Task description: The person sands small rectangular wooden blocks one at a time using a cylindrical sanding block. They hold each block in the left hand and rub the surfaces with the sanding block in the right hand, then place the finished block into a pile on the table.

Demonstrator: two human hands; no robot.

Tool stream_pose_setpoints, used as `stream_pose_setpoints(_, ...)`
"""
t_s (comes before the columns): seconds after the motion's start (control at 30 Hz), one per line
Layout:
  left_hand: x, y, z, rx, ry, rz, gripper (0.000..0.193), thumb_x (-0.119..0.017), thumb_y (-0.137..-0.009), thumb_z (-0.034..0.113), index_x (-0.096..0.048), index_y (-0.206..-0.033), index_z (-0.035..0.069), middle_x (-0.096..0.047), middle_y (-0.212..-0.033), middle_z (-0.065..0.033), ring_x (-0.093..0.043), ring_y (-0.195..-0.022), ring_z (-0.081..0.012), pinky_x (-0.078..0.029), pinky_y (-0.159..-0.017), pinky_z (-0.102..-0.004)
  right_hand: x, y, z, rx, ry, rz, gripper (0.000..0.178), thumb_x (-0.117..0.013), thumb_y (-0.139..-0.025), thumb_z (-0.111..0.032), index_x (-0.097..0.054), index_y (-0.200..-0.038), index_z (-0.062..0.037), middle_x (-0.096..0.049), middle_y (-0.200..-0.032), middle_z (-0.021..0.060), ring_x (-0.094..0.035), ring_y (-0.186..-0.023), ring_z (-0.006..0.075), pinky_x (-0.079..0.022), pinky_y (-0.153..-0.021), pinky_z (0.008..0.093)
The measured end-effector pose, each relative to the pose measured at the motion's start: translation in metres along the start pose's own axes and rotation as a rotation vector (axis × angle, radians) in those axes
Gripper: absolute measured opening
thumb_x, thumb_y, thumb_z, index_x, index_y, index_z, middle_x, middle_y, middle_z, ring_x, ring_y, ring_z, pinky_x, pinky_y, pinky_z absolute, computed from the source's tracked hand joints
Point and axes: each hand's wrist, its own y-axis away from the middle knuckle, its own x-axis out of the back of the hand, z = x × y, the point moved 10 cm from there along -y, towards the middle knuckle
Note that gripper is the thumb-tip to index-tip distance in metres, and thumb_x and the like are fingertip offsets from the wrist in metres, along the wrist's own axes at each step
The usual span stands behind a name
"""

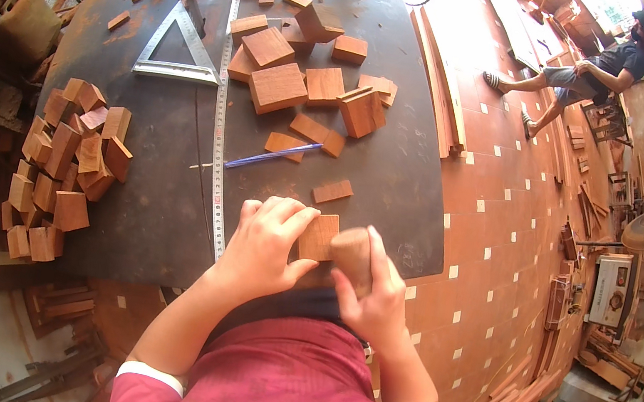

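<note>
At the table's near edge, my left hand point(270, 235) is closed on a square wooden block point(319, 236), its thumb and fingers against the block's left side. My right hand point(375, 294) grips a paler wooden piece with a rounded end point(351, 254), slightly blurred. The two pieces are side by side; I cannot tell whether they touch. Just beyond them lies a small flat wooden block point(333, 192). A blue pen point(272, 155) rests farther up, beside a long steel ruler point(220, 134).
Reddish blocks point(278, 88) lie scattered across the dark table point(154, 141). More are heaped at the left point(64, 152). A metal triangle square point(177, 70) stands near the ruler. To the right, long boards point(441, 85) lie by the tiled floor, and a person point(590, 75) sits farther off.
</note>
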Motion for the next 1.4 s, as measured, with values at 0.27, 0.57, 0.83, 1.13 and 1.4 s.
stream_pose_setpoints(0.27,0.004,0.007,0.004,-0.025,-0.068,0.039,0.079,-0.095,-0.074,0.028,-0.063,-0.142,0.002,-0.066,-0.128,-0.0114,-0.06,-0.126,-0.0298,-0.04,-0.104,-0.0472,0.001,0.002,-0.006,-0.028,0.044,0.04,0.08,-0.087,-0.087,-0.016,-0.05,-0.155,0.0028,-0.07,-0.106,0.0282,-0.073,-0.089,0.0464,-0.061,-0.077,0.0476)
stream_pose_setpoints(0.57,0.001,0.024,-0.008,0.144,0.018,-0.168,0.09,-0.096,-0.071,0.025,-0.057,-0.15,0.008,-0.064,-0.135,-0.0138,-0.059,-0.128,-0.0344,-0.044,-0.108,-0.0469,0.002,-0.002,-0.001,-0.017,0.068,0.142,0.08,-0.086,-0.088,-0.012,-0.049,-0.157,0.0008,-0.068,-0.11,0.0243,-0.072,-0.093,0.0426,-0.06,-0.077,0.0463)
stream_pose_setpoints(0.83,0.022,0.018,-0.012,0.1,-0.066,0.123,0.063,-0.099,-0.069,0.036,-0.071,-0.115,0.004,-0.071,-0.115,-0.0125,-0.065,-0.115,-0.0345,-0.047,-0.104,-0.0465,0.014,0.023,0.001,-0.036,0.004,0.149,0.08,-0.087,-0.086,-0.009,-0.05,-0.156,0.0031,-0.069,-0.112,0.0249,-0.071,-0.094,0.041,-0.059,-0.085,0.0451)
stream_pose_setpoints(1.13,0.023,0.028,-0.013,0.214,-0.18,0.034,0.059,-0.095,-0.073,0.05,-0.07,-0.101,0.005,-0.069,-0.102,-0.0113,-0.067,-0.102,-0.033,-0.048,-0.099,-0.0448,0.012,0.021,-0.003,-0.06,-0.008,0.116,0.082,-0.088,-0.085,-0.011,-0.05,-0.156,0.0024,-0.07,-0.113,0.0257,-0.072,-0.096,0.0419,-0.059,-0.085,0.0451)
stream_pose_setpoints(1.4,0.033,0.02,0.016,0.032,-0.2,-0.028,0.078,-0.097,-0.07,0.035,-0.066,-0.136,0.006,-0.067,-0.131,-0.0137,-0.062,-0.122,-0.0337,-0.046,-0.106,-0.0471,-0.002,0.014,-0.009,0.01,-0.03,0.096,0.083,-0.089,-0.085,-0.013,-0.05,-0.157,0.0007,-0.069,-0.114,0.0275,-0.072,-0.094,0.0438,-0.06,-0.082,0.0453)
